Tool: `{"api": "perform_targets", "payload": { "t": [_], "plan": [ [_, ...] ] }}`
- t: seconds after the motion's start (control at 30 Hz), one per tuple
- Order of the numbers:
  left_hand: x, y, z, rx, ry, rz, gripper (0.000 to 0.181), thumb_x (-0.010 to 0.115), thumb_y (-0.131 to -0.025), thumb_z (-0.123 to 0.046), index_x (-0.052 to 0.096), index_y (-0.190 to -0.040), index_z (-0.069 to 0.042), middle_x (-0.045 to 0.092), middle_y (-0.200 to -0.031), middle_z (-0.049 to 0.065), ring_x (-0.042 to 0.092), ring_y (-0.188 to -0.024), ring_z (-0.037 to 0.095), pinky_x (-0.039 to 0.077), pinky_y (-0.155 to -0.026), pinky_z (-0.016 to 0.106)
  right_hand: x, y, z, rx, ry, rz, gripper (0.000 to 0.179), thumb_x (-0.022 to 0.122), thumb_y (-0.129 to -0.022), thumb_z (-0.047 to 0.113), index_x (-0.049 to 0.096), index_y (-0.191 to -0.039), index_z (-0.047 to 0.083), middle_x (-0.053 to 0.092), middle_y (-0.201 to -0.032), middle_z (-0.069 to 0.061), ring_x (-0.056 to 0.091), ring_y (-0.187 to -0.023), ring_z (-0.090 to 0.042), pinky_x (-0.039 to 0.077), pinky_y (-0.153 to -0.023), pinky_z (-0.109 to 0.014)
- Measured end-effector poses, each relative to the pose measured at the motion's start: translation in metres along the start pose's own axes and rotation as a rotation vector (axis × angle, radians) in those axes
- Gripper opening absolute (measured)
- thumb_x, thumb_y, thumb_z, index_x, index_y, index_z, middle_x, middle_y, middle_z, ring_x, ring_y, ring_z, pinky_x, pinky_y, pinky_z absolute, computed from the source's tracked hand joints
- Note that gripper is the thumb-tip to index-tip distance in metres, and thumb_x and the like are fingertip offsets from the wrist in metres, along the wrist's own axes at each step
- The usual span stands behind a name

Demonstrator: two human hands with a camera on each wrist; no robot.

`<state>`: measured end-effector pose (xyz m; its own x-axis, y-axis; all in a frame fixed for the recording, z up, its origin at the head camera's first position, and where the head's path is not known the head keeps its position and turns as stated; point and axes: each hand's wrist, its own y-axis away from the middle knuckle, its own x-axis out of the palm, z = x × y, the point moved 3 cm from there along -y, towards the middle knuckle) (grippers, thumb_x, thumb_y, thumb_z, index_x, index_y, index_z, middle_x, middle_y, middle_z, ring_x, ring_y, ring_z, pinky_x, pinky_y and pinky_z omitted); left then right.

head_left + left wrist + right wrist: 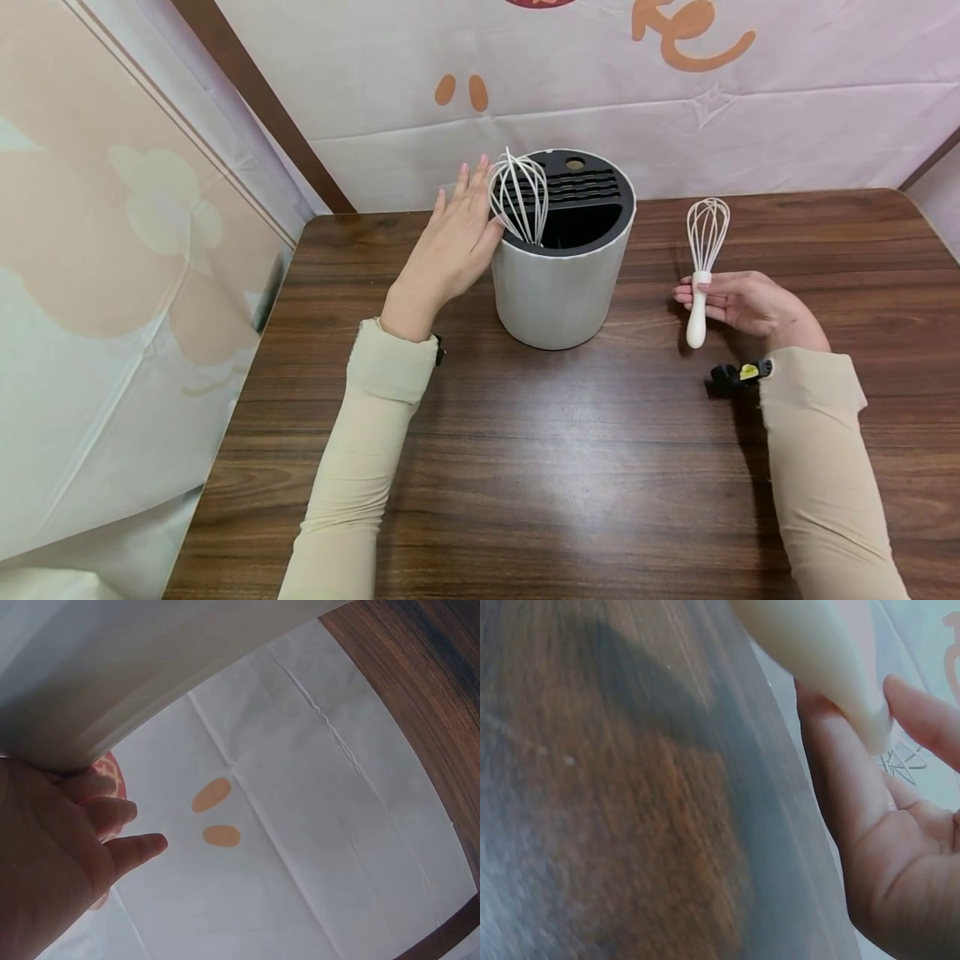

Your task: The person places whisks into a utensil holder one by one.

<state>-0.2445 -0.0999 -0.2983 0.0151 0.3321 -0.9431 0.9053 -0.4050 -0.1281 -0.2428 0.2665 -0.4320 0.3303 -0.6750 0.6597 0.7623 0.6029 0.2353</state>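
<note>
A round white utensil holder point(558, 292) with a black slotted top stands near the back of the table. In its open compartment, at the left, stands a larger white whisk point(517, 200), wires up. My left hand point(453, 233) lies against the holder's left side with fingers straight, touching the rim; the left wrist view shows the same hand point(67, 847) at the holder's wall. To the right, my right hand point(750, 304) pinches a small white whisk point(697, 312) near the top of its handle, wires pointing up and away. The handle point(817, 660) looms large in the right wrist view.
The dark wooden table point(562, 467) reaches back to a pale printed cloth point(585, 142) hung behind it. Another pale cloth point(112, 333) hangs along the left side. A black wrist strap piece point(738, 375) juts from the right sleeve.
</note>
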Motion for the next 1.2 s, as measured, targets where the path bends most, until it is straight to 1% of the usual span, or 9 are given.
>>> {"api": "perform_targets", "payload": {
  "t": [0.1, 0.27, 0.43, 0.67, 0.87, 0.97, 1.1, 1.2],
  "plan": [
    [0.0, 0.0, 0.0, 0.006, 0.001, -0.006, 0.059, 0.021, -0.101, -0.032, 0.003, -0.152, -0.008, -0.001, -0.158, 0.003, -0.012, -0.141, 0.012, -0.002, -0.114, 0.041, 0.002, 0.001, 0.001, -0.006, -0.005, 0.035, 0.035, 0.03, -0.099, -0.008, 0.063, -0.111, -0.01, 0.065, -0.11, -0.022, 0.063, -0.105, -0.027, 0.049, -0.089, -0.032],
    [0.0, -0.001, 0.0, 0.006, -0.006, -0.002, 0.059, 0.021, -0.102, -0.032, 0.002, -0.152, -0.008, -0.002, -0.158, 0.001, -0.012, -0.141, 0.012, -0.002, -0.114, 0.042, 0.004, 0.003, 0.002, -0.033, 0.015, 0.075, 0.035, 0.03, -0.098, -0.01, 0.062, -0.114, -0.011, 0.064, -0.111, -0.023, 0.062, -0.107, -0.027, 0.048, -0.091, -0.032],
    [0.0, -0.001, 0.0, 0.002, -0.008, 0.001, 0.059, 0.021, -0.102, -0.032, 0.002, -0.152, -0.009, -0.003, -0.158, 0.0, -0.011, -0.141, 0.012, -0.002, -0.114, 0.041, 0.008, 0.005, 0.005, -0.055, 0.032, 0.08, 0.037, 0.029, -0.098, -0.011, 0.062, -0.114, -0.011, 0.064, -0.112, -0.023, 0.062, -0.108, -0.027, 0.048, -0.091, -0.032],
    [0.0, -0.001, 0.0, -0.001, -0.008, 0.004, 0.059, 0.021, -0.102, -0.032, 0.001, -0.152, -0.008, -0.004, -0.158, 0.001, -0.009, -0.142, 0.016, -0.003, -0.114, 0.04, 0.011, 0.004, 0.009, -0.067, -0.011, 0.09, 0.034, 0.031, -0.097, -0.012, 0.06, -0.117, -0.012, 0.062, -0.115, -0.024, 0.061, -0.11, -0.028, 0.047, -0.093, -0.033],
    [0.0, -0.001, 0.0, 0.004, -0.001, -0.002, 0.059, 0.021, -0.102, -0.032, 0.002, -0.152, -0.008, -0.001, -0.158, 0.002, -0.01, -0.141, 0.013, -0.001, -0.114, 0.042, 0.015, 0.004, 0.011, -0.071, -0.045, 0.1, 0.035, 0.03, -0.097, -0.012, 0.059, -0.117, -0.013, 0.062, -0.116, -0.025, 0.06, -0.11, -0.029, 0.047, -0.093, -0.034],
    [0.0, -0.001, 0.0, 0.005, 0.0, -0.004, 0.059, 0.022, -0.102, -0.032, 0.003, -0.152, -0.008, -0.001, -0.158, 0.002, -0.01, -0.141, 0.012, 0.001, -0.115, 0.043, 0.017, 0.005, 0.012, -0.089, -0.052, 0.085, 0.034, 0.031, -0.097, -0.012, 0.06, -0.116, -0.013, 0.063, -0.115, -0.024, 0.061, -0.109, -0.029, 0.047, -0.092, -0.034],
    [0.0, -0.001, 0.0, 0.007, 0.0, -0.006, 0.059, 0.022, -0.102, -0.032, 0.003, -0.153, -0.01, -0.001, -0.158, 0.001, -0.011, -0.141, 0.011, 0.001, -0.115, 0.042, 0.019, 0.007, 0.014, -0.122, -0.038, 0.033, 0.032, 0.035, -0.096, -0.013, 0.061, -0.114, -0.013, 0.063, -0.114, -0.023, 0.062, -0.108, -0.029, 0.048, -0.092, -0.034],
    [0.0, -0.001, 0.0, 0.008, -0.003, -0.007, 0.058, 0.022, -0.102, -0.032, 0.004, -0.153, -0.011, -0.002, -0.158, -0.001, -0.011, -0.141, 0.01, 0.001, -0.115, 0.043, 0.018, 0.006, 0.014, -0.128, -0.056, 0.028, 0.033, 0.034, -0.096, -0.013, 0.061, -0.114, -0.013, 0.063, -0.115, -0.023, 0.061, -0.108, -0.029, 0.047, -0.092, -0.035]
  ]
}}
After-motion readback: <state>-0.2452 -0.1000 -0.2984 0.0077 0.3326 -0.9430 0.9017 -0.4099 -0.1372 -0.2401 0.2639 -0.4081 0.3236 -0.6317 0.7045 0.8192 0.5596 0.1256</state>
